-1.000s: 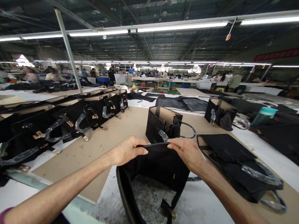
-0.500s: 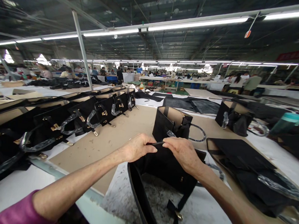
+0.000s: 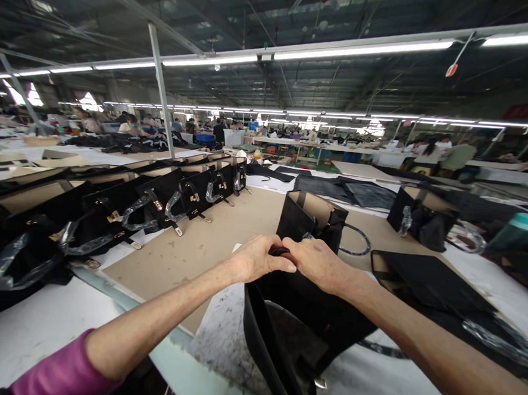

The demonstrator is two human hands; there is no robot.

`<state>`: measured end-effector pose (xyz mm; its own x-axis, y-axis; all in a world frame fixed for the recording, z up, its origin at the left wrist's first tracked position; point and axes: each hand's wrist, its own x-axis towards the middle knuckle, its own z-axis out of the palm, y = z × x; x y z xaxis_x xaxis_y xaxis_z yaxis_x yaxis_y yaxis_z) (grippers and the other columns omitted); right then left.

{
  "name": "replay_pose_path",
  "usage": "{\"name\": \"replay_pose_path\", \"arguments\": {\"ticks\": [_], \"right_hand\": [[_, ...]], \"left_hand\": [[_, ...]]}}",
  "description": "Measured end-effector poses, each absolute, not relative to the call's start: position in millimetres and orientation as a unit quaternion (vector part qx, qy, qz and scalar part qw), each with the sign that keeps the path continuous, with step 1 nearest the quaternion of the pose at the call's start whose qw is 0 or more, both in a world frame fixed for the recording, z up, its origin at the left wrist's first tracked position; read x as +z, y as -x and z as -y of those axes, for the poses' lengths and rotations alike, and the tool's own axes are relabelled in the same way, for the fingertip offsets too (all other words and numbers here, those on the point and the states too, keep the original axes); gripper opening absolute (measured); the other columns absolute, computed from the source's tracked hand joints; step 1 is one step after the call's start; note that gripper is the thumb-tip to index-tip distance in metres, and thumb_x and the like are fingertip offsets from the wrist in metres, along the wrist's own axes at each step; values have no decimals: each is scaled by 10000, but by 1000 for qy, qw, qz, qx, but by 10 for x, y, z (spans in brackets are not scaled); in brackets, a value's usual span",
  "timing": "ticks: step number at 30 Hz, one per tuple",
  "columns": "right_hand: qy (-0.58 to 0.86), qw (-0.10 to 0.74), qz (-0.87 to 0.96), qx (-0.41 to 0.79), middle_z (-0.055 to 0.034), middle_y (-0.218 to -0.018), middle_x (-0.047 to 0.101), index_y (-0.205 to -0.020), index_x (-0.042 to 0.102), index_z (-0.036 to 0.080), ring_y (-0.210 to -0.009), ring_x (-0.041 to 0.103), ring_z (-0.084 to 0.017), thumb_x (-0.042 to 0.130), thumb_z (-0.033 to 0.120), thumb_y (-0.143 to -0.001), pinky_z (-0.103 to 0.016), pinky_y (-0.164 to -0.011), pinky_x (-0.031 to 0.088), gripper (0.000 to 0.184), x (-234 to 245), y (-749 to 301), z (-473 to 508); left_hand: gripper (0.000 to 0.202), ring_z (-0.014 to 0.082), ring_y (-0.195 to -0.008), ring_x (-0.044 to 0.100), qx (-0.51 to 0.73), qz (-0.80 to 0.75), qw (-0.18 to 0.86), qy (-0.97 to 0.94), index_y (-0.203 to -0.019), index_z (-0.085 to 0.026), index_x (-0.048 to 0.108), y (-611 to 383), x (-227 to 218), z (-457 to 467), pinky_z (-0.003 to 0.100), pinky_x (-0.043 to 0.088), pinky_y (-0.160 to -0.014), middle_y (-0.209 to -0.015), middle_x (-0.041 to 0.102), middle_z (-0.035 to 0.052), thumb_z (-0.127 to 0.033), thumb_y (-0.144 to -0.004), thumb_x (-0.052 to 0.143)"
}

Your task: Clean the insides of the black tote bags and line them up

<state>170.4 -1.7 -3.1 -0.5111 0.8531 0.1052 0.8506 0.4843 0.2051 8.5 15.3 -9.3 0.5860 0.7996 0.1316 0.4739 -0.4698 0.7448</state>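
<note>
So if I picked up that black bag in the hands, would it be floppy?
Probably a bit floppy: the black bag bows in a long curve along one edge. It's perhaps light for its size too, since its sides look thin.

The one view comes from the person's head, above the near edge of the worktable, facing forward across it and down along both bare forearms. The left hand and right hand sit close to the lens, a little below mid-picture, and the black handbag they hold runs off the bottom (it is that near). The coverage is wide, reaching past the table's far edge into the deep workshop and up to the fluorescent tubes; the near edge slants down toward lower centre.
</note>
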Motion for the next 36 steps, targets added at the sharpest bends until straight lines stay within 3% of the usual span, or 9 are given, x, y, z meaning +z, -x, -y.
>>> {"name": "replay_pose_path", "arguments": {"ticks": [7,10,13,16,21,25,29,31,36], "right_hand": [[-577,30,-812,77,-64,-753,623,-812,544,171,-751,592,-197,308,339,-880,-257,-614,378,297,87,-1980,196],[-640,35,-764,67,-78,-769,626,-776,558,171,-773,588,-209,323,335,-870,-270,-621,378,301,180,-2183,331],[-692,57,-718,49,-102,-793,625,-776,571,165,-799,585,-229,356,334,-853,-278,-616,378,284,229,-2312,497],[-717,56,-694,32,-119,-827,618,-796,570,157,-827,580,-244,348,325,-853,-286,-625,380,284,192,-2378,657],[-712,35,-701,34,-107,-817,613,-767,548,169,-841,572,-252,329,339,-856,-292,-631,369,291,71,-2476,855],[-683,10,-730,41,-75,-749,617,-755,538,185,-758,581,-220,351,340,-845,-274,-600,351,260,8,-2588,951],[-665,-24,-746,40,-36,-644,604,-735,536,210,-658,576,-200,353,385,-832,-272,-562,344,271,-86,-2742,985],[-659,-45,-750,41,-31,-654,612,-765,550,224,-659,577,-207,355,430,-820,-281,-570,361,289,-143,-2818,971],[-673,-66,-736,21,-50,-769,651,-797,588,243,-751,593,-253,376,523,-772,-318,-617,412,352,-233,-2916,896]], "left_hand": [[443,155,-740,530,341,-440,336,-760,-1016,-177,515,222,30,280,271,439,-636,-874,590,42,-515,-738,443],[463,207,-935,510,361,-456,246,-776,-1136,-217,434,216,-21,742,343,443,-755,-1066,541,74,-489,-762,430],[651,269,-1154,359,375,-412,109,-823,-1258,-210,287,31,-202,1233,419,371,-903,-1294,354,118,-485,-711,509],[806,328,-1224,225,376,-403,-18,-834,-1284,-182,237,-190,-389,1530,474,315,-942,-1363,224,142,-464,-624,605],[657,333,-1208,250,314,-522,-103,-786,-1257,-132,295,-162,-407,1327,474,283,-939,-1327,292,159,-218,-669,576],[603,254,-932,512,237,-574,68,-780,-1228,-167,347,156,-291,866,349,399,-772,-1013,568,96,-275,-680,575],[280,137,-652,511,211,-462,306,-805,-869,-157,583,396,-284,573,205,376,-573,-682,556,-15,-316,-639,607],[227,109,-594,477,221,-418,383,-794,-769,-133,598,444,-316,525,183,347,-517,-619,519,-34,-314,-632,610],[355,123,-645,494,259,-382,474,-750,-857,-113,618,465,-381,529,182,371,-557,-700,564,-19,-344,-590,650]]}}
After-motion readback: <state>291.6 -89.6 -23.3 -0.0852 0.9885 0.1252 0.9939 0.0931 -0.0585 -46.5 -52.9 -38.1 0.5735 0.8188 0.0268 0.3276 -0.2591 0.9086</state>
